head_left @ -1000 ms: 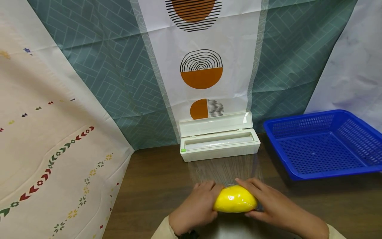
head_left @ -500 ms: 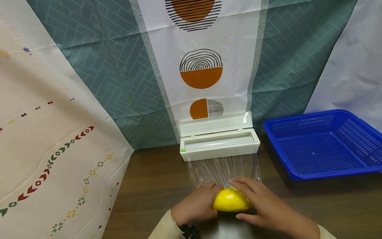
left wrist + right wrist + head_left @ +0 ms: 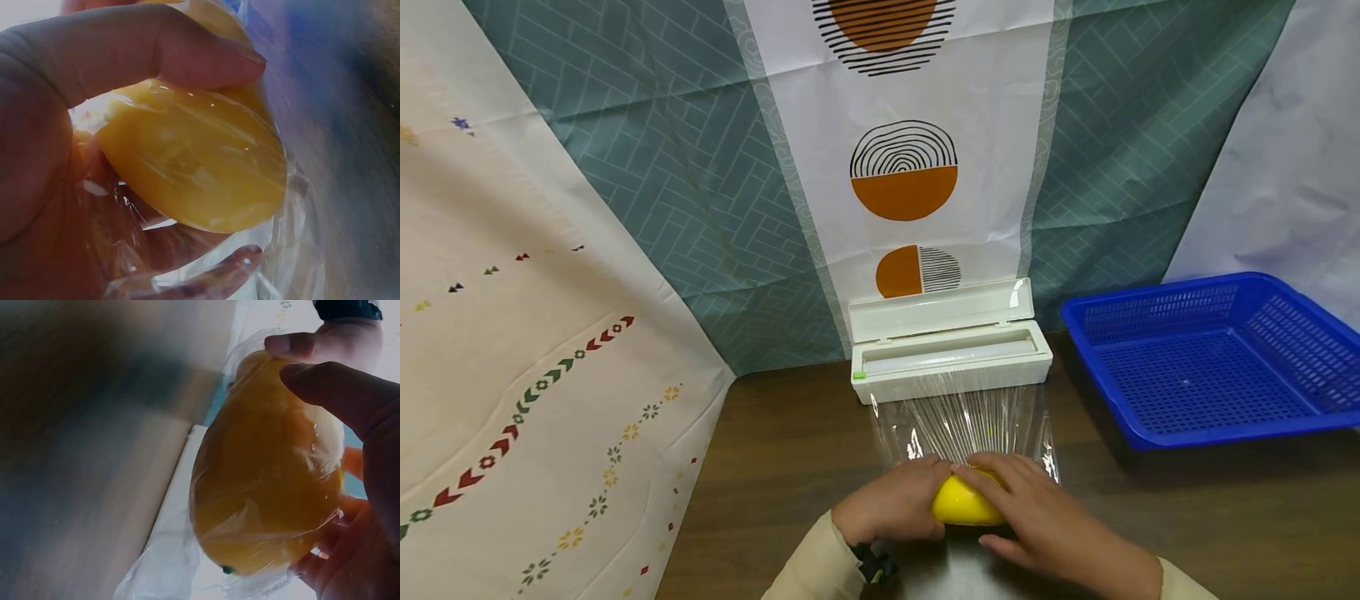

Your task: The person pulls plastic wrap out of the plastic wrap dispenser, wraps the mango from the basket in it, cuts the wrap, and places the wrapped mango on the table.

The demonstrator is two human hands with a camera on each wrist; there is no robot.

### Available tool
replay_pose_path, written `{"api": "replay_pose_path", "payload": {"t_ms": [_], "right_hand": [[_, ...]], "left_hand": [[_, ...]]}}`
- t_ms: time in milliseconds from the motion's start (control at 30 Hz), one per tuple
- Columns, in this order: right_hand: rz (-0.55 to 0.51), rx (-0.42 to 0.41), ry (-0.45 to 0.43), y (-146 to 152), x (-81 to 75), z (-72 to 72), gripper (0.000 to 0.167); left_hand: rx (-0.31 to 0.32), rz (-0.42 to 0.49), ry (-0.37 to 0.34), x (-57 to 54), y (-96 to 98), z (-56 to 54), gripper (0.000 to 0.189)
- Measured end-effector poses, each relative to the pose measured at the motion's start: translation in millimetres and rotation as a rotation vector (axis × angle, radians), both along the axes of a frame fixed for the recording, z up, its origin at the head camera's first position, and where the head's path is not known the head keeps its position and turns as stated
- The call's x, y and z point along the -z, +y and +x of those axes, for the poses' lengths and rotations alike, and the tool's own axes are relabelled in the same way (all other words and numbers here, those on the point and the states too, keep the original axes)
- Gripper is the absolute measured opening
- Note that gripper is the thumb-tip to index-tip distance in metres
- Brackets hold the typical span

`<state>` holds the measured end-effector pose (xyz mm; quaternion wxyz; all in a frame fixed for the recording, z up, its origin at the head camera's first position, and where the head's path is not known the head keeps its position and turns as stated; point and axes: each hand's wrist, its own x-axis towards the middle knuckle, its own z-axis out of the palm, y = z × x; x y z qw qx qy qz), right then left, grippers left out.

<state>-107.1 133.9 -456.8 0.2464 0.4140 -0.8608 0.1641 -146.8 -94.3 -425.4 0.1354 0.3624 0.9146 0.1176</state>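
Note:
A glossy yellow fruit (image 3: 962, 502), rounded and mango-like, sits between both hands at the lower middle of the head view. Clear cling film (image 3: 973, 425) covers it and runs back, creased, to a white dispenser box (image 3: 955, 388). My left hand (image 3: 898, 502) grips the fruit's left end, its thumb (image 3: 206, 65) lying across the film in the left wrist view. Around the right side, my right hand (image 3: 1037, 521) holds the fruit with fingers over the top and thumb at the near side. A small dark green tip (image 3: 227, 570) shows at one end in the right wrist view.
The dispenser's lid (image 3: 943, 310) stands raised at the back, with the film roll (image 3: 947, 357) inside the box. To the right is a blue plastic basket (image 3: 1247, 433). Patterned cloth (image 3: 722, 208) hangs behind the brown wooden table (image 3: 775, 467).
My right hand has shifted left over the fruit, covering more of it. The fruit has moved slightly left. The film between fruit and box now looks tighter, with more streaks gathered toward the hands.

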Motion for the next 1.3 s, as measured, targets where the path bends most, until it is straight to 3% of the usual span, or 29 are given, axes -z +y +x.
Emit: {"api": "replay_pose_path", "payload": {"t_ms": [233,367,600,733,867,1033,1133,1300], "right_hand": [[-0.007,-0.004,-0.02,-0.6,9.3,-8.3,0.087],[-0.012,-0.018,-0.026,-2.0,12.1,-12.2,0.084],[0.002,-0.034,-0.033,-3.5,14.3,-19.2,0.08],[0.016,-0.035,-0.057,-4.0,16.0,-22.3,0.078],[0.024,-0.028,-0.093,-5.3,16.5,-25.7,0.073],[0.042,-0.023,-0.16,-5.7,15.3,-32.0,0.069],[0.057,-0.027,-0.206,-5.0,14.7,-36.2,0.066],[0.063,-0.047,-0.262,-4.8,14.0,-41.7,0.063]], "left_hand": [[-0.012,0.008,-0.081,3.7,0.2,-4.4,0.057],[-0.019,0.009,-0.089,7.3,0.9,-5.8,0.057],[-0.142,0.049,-0.141,11.0,2.6,-3.6,0.061],[-0.189,0.011,-0.068,10.2,2.8,2.3,0.074],[-0.23,0.034,0.043,8.1,4.7,11.3,0.088],[-0.224,0.116,0.193,4.8,10.5,21.1,0.077],[-0.238,0.141,0.201,6.0,13.3,24.1,0.07],[-0.276,0.16,0.131,11.7,15.6,21.7,0.063]]}}
